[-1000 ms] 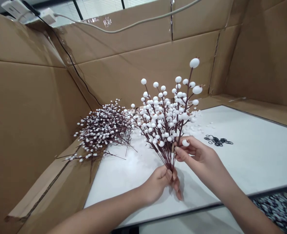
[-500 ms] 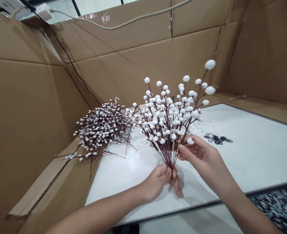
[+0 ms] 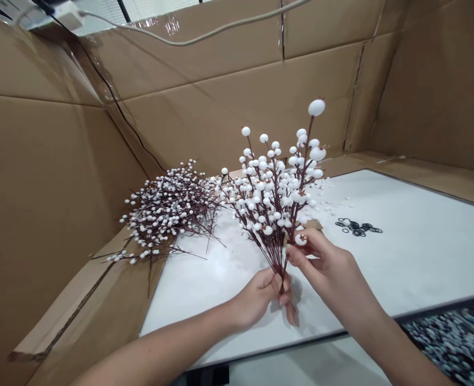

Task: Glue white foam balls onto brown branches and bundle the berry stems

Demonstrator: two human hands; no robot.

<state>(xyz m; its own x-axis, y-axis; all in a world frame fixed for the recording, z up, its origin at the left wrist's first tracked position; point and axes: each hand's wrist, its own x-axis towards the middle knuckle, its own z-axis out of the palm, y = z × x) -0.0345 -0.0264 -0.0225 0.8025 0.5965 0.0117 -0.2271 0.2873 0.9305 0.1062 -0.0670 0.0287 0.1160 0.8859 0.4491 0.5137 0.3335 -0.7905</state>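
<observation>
Both my hands are over the white bench: my left hand holds tight the bunch of berry stems, my right hand pinches one white berry, cardboard walls around.

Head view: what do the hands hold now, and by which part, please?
The left hand grips a bunch of white artificial berry stems low down, at its gathered dark stems; the right hand pinches one low white berry of it.

Two hands, one berry bunch, one heap of sprays.
</observation>
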